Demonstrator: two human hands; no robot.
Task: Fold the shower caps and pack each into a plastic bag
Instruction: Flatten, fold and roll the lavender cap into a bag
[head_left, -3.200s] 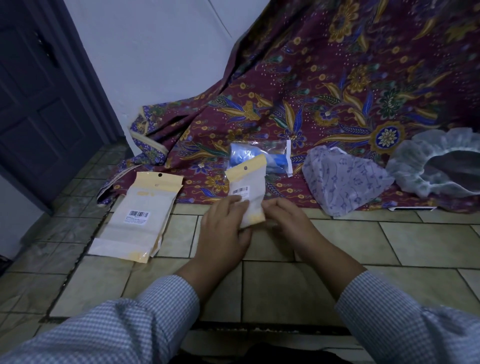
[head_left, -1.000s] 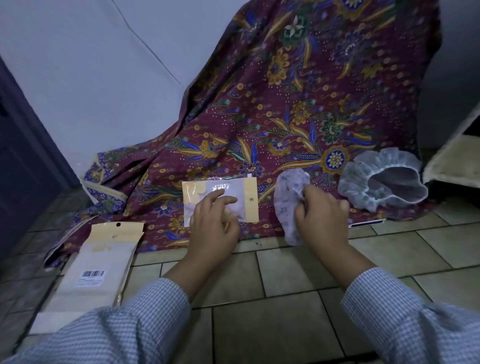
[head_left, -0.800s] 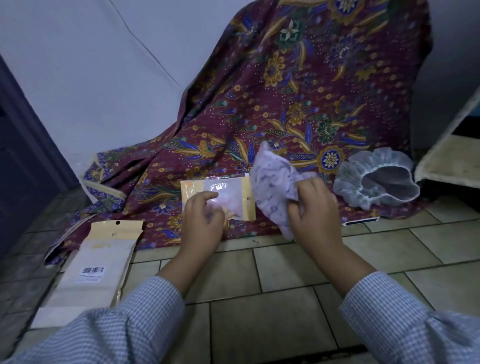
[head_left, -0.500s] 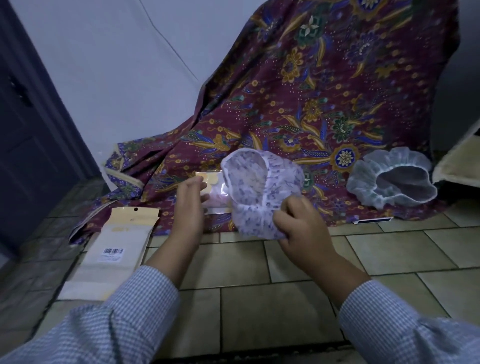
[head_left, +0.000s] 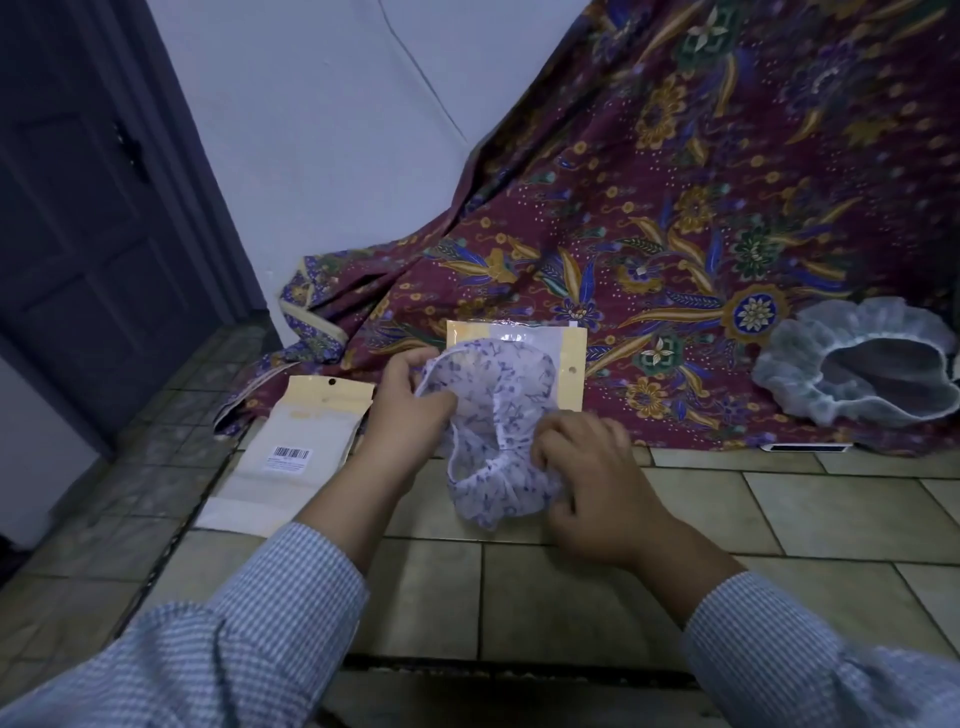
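Observation:
A white shower cap with a purple flower print (head_left: 496, 415) hangs between my two hands above the tiled floor. My left hand (head_left: 410, 402) pinches its elastic rim at the upper left. My right hand (head_left: 587, 462) grips the bunched rim at the lower right. Behind the cap a filled plastic bag with yellow edges (head_left: 569, 358) lies on the patterned cloth. A stack of empty bags with a barcode label (head_left: 291, 452) lies on the floor to the left. A plain white shower cap (head_left: 852, 374) sits open on the cloth at the right.
A maroon batik cloth (head_left: 675, 234) drapes from the wall down onto the floor. A dark door (head_left: 78, 234) stands at the left. Beige floor tiles (head_left: 779, 509) stretch in front of me, with a white wall (head_left: 337, 130) behind.
My left hand left the filled bag lying on the cloth and took hold of the flowered cap's rim. My right hand lifted that cap from the cloth and brought it in front of me.

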